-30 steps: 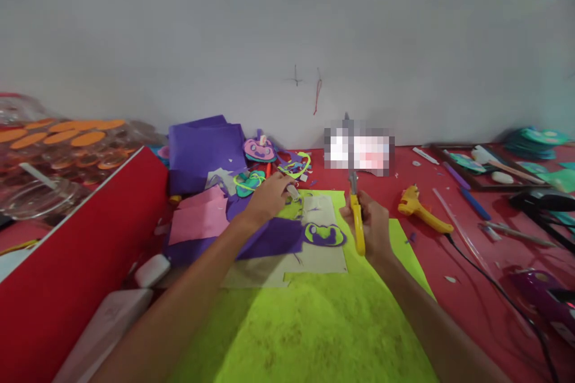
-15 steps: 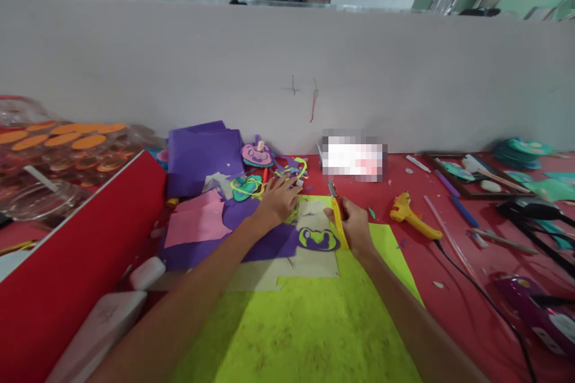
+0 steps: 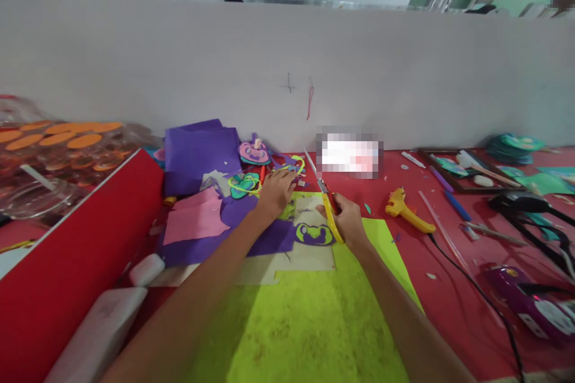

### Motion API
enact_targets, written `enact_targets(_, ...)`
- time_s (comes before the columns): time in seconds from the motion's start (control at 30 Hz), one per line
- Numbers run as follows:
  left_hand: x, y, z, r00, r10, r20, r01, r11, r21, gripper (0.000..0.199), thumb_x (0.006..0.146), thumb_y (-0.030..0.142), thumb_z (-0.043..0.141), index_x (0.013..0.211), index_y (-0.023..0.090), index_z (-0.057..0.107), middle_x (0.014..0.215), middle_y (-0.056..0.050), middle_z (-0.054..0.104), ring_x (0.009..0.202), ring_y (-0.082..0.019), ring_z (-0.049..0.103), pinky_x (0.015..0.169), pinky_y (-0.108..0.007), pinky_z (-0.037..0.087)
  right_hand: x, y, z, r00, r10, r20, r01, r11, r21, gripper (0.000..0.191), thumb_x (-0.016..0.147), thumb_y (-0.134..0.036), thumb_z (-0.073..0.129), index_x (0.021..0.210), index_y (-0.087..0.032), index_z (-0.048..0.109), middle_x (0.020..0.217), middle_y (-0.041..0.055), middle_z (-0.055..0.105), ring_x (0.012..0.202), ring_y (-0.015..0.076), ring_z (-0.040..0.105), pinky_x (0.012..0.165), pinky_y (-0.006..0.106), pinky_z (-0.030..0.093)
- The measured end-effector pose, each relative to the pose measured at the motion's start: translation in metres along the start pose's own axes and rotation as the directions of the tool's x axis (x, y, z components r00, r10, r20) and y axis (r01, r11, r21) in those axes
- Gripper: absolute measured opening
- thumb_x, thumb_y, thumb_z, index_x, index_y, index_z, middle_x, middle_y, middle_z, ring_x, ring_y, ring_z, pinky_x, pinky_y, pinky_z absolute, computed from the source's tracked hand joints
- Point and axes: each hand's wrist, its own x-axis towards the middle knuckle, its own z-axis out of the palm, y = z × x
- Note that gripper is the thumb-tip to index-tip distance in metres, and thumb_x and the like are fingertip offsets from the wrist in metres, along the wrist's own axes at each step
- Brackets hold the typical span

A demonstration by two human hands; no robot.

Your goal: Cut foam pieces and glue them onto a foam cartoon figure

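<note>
My right hand (image 3: 350,220) is closed on scissors (image 3: 332,221) with yellow and red handles; their blades point away toward the wall. My left hand (image 3: 275,194) is over the craft scraps left of the scissors. Its fingers are bent and close together, with the fingertips partly hidden, so anything between them is unclear. Just left of the scissors' handle lies a purple and lime cutout (image 3: 314,234), on beige paper (image 3: 309,260). A teal cutout with yellow cord (image 3: 245,184) and a pink face-shaped piece (image 3: 254,152) lie beyond my left hand.
A large lime sheet (image 3: 305,323) spreads before me. Purple sheets (image 3: 200,158) and pink foam (image 3: 195,218) are at left, beside a red board (image 3: 81,263). At right are a yellow glue gun (image 3: 408,212) with its cord, a framed tray (image 3: 483,190) and a purple device (image 3: 532,305).
The fingers of my left hand have drawn together from a wider spread. My right hand has turned the scissors so that their blades point further left. The view has shifted slightly.
</note>
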Motion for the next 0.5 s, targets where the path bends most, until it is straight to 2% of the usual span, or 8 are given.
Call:
enact_targets(0.13, 0.015, 0.009, 0.004, 0.998, -0.016, 0.059, 0.015, 1.0, 0.019, 0.026, 0.102, 0.027, 0.051, 0.114, 0.021, 0.074, 0.124, -0.011, 0.072, 0.125, -0.03, 0.058, 0.109, -0.048, 0.042, -0.001, 0.002, -0.003, 0.999, 0.031, -0.034, -0.03, 0.999, 0.032, 0.056, 0.075, -0.074, 0.064, 0.062, -0.025, 0.039, 0.056, -0.0056, 0.036, 0.055, 0.0126, 0.032, 0.05, 0.027, 0.027)
enact_targets(0.27, 0.029, 0.014, 0.007, 0.993, -0.027, 0.117, 0.024, 0.999, 0.027, 0.018, 0.099, 0.024, 0.058, 0.109, 0.021, 0.073, 0.124, -0.011, 0.07, 0.128, -0.03, 0.055, 0.109, -0.05, 0.042, -0.002, 0.004, -0.004, 0.999, 0.038, -0.016, -0.037, 0.998, 0.057, 0.055, 0.074, -0.073, 0.065, 0.064, -0.025, 0.041, 0.056, -0.0061, 0.036, 0.055, 0.0126, 0.032, 0.05, 0.027, 0.027)
enact_targets(0.5, 0.031, 0.012, 0.011, 0.992, -0.033, 0.125, 0.038, 0.998, -0.042, 0.005, 0.094, 0.018, 0.064, 0.092, 0.018, 0.068, 0.119, -0.012, 0.069, 0.126, -0.033, 0.055, 0.11, -0.054, 0.041, -0.002, 0.003, -0.004, 1.0, 0.012, 0.011, -0.012, 0.999, 0.031, 0.055, 0.073, -0.074, 0.064, 0.064, -0.024, 0.044, 0.055, -0.006, 0.038, 0.055, 0.0126, 0.034, 0.052, 0.027, 0.029)
